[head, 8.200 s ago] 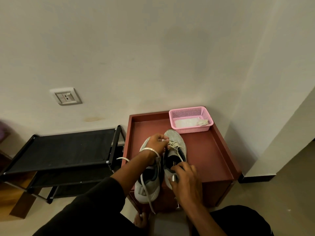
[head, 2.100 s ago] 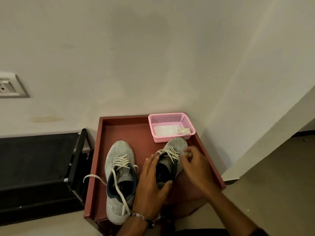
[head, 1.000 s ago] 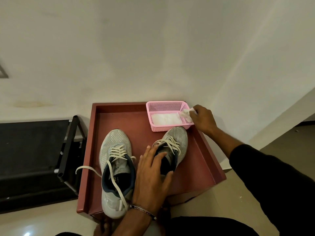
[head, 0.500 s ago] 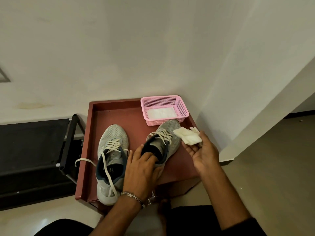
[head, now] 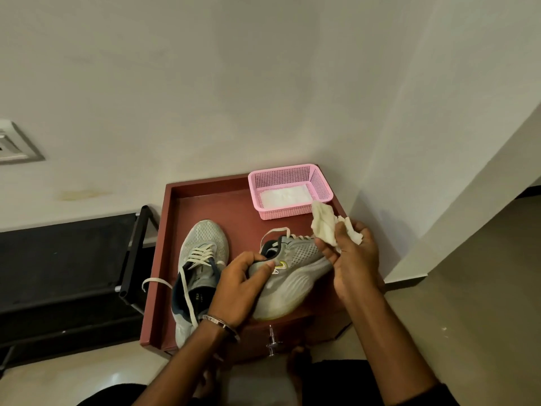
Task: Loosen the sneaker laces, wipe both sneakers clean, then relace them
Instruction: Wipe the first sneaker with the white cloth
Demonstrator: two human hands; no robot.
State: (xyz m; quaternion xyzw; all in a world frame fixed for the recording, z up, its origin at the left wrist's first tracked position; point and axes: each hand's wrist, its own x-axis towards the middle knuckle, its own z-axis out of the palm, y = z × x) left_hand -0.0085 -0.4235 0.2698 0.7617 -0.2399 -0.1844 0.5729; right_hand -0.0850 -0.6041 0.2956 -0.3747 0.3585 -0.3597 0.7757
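A low reddish-brown bench (head: 205,206) with a raised rim stands in the corner of a pale-walled room, on a light, glossy floor. Nearest the camera, two bare forearms reach over its front edge, the left one wearing a metal bangle (head: 221,323) at the wrist. The left hand (head: 243,284) curls round the collar of the right sneaker (head: 288,281), thumb on the outer side and fingers hooked into the opening, holding it tipped on its side so the grey mesh and pale sole face the camera. The right hand (head: 352,259) sits at that shoe's toe end, its fingers closed round a crumpled white cloth (head: 323,227) that sticks up above the knuckles; whether the cloth touches the mesh cannot be told. The shoe's laces (head: 276,232) hang loose in a loop above its tongue. Just left of it the left sneaker (head: 199,268) lies flat on the bench, sole down, toe toward the wall, with one untied lace end (head: 155,282) trailing over the bench's left rim. Farther back, in the bench's right rear corner, a pink mesh basket (head: 320,183) holds a folded white cloth (head: 285,196). A black shoe rack (head: 67,259) stands to the left, and a wall socket (head: 14,145) shows at the left edge of the view.
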